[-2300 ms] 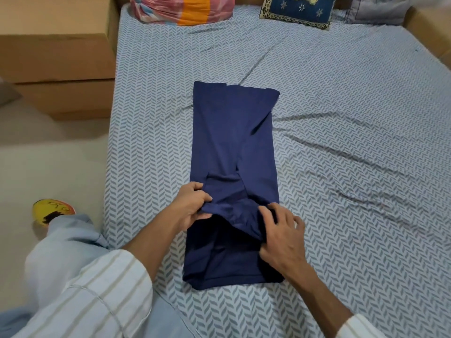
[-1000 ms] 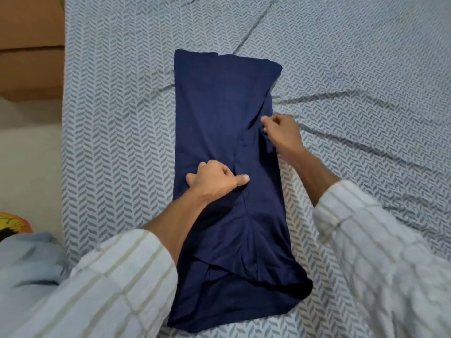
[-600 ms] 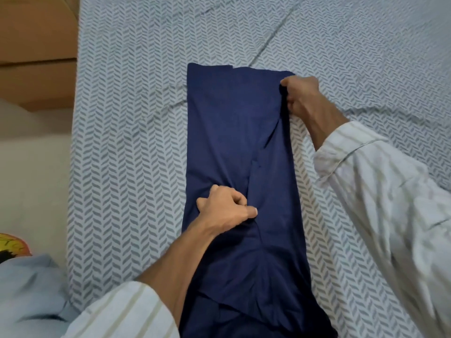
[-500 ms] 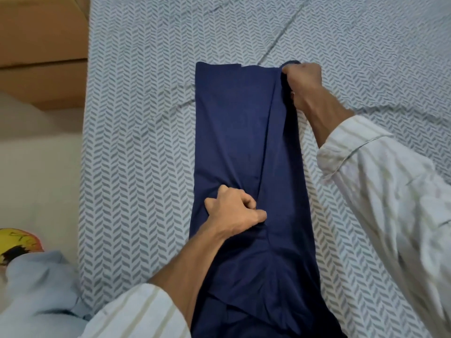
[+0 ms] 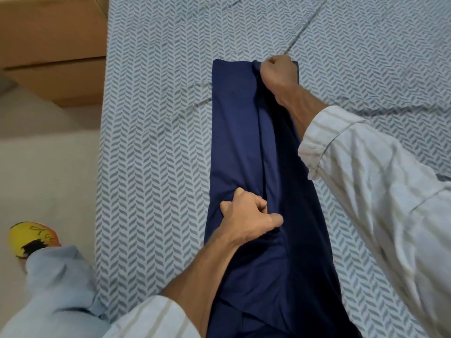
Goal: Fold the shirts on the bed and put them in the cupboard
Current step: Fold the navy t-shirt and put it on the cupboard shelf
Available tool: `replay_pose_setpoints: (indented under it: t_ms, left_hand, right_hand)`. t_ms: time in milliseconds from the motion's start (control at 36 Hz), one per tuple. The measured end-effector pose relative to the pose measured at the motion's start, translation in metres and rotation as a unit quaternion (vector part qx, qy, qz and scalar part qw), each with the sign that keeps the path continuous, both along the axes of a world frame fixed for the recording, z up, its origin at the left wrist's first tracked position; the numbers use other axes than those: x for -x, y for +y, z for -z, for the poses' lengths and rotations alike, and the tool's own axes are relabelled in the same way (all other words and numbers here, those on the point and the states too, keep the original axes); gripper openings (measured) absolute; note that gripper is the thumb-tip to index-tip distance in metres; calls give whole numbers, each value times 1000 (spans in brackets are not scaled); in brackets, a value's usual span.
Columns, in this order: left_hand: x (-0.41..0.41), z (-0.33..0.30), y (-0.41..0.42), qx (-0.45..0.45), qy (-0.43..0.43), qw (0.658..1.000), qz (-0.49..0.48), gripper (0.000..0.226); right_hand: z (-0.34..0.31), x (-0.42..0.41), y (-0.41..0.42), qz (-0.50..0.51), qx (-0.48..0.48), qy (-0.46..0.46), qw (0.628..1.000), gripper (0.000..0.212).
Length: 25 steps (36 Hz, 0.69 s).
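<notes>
Matt navy cloth shirt (smooth) on woven-print bedsheet.

Bedroom – bed, patterned sheet

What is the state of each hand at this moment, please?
Left hand: closed, gripping the navy shirt near its middle fold.
Right hand: closed, gripping the shirt's folded edge at the far end.

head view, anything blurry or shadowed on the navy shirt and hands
Head view: the right sleeve is motion-smeared; the right hand and left hand are fairly sharp; the navy shirt falls into shadow under the right forearm; soft even light, no glare; the bed edges bow slightly.
</notes>
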<state>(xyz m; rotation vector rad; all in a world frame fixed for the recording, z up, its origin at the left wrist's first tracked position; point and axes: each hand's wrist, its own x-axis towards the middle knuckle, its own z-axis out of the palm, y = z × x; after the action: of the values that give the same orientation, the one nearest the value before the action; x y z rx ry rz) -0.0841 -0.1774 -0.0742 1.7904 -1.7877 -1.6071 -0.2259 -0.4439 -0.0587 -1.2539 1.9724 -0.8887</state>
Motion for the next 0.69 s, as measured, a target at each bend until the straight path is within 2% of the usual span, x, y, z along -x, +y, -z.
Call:
replay_pose_setpoints:
  t_ms: [56, 194, 278, 333, 444, 583, 639, 694]
  left_hand:
    - [0, 1, 1, 0, 6, 1000, 2, 39]
    - [-1, 5, -1, -7, 17, 1000, 1, 34]
    - [-1, 4, -1, 3, 14, 1000, 2, 40]
    - [0, 2, -3, 6, 7, 1000, 3, 42]
    - [1, -8, -4, 4, -2, 1000, 1, 41]
    - [-7, -26, -6, -1, -6, 999, 38, 44]
    - [-14, -32, -6, 17, -39, 996, 83, 37]
    - [-23, -40, 0, 71, -115, 982, 131, 39]
  right_hand:
    - [-1, 2, 3, -17, -5, -21, 1000, 23]
    - [-3, 11, 27, -125, -40, -14, 991, 62]
    - [-3, 14, 58, -212, -20, 71, 974, 78]
    - [-2, 14, 87, -222, -6, 125, 967, 75]
    - [-1, 10, 154, -174, 64, 69, 980, 47]
    - [-10, 10, 245, -139, 55, 94, 984, 43]
    - [-10, 13, 276, -135, 50, 114, 983, 42]
    - [-10, 15, 310, -131, 63, 119, 982, 40]
